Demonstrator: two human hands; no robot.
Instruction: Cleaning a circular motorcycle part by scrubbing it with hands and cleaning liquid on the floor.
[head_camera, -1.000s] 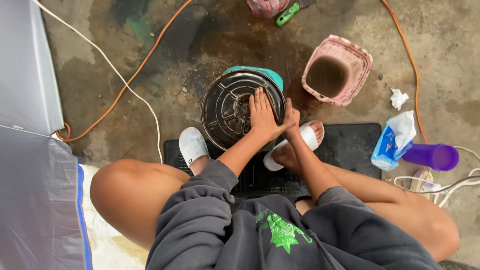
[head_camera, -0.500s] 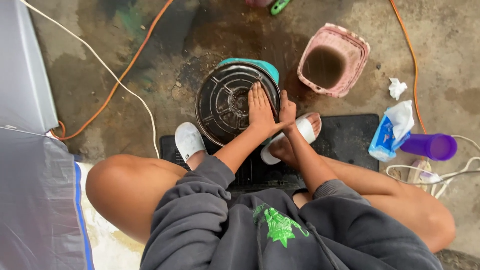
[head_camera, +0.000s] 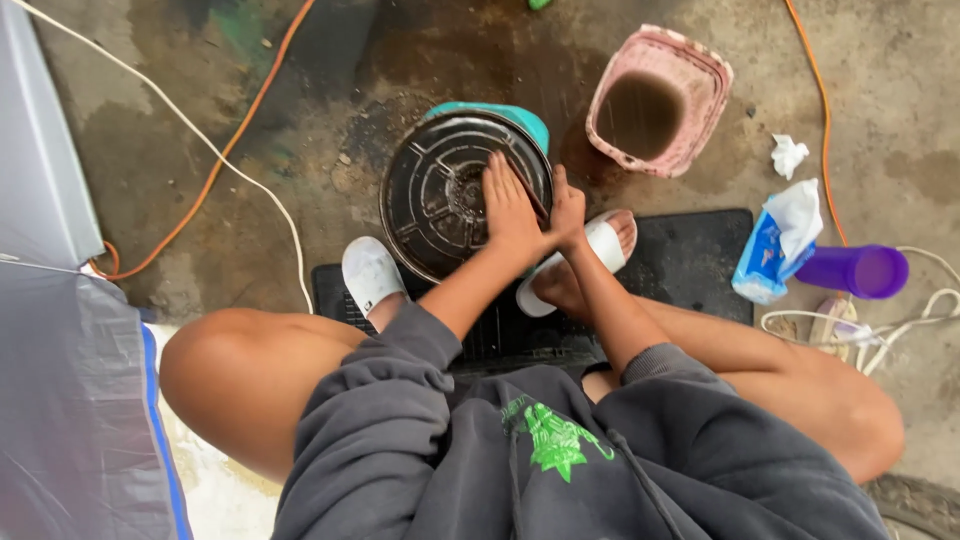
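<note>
i see the left hand (head_camera: 512, 205) pressed flat and open on the round dark metal lid (head_camera: 440, 195) on the wet concrete floor (head_camera: 250, 220), the right hand (head_camera: 566, 212) gripping its rim; judged stiff, grimy, slippery, best held at the rim.

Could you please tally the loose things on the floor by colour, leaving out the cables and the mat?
Dark: 1, round lid under left hand, right hand
Teal: 1, tub
Pink: 1, basket
Purple: 1, cup
Blue: 1, tissue pack
White: 1, crumpled tissue
Total: 6
</note>
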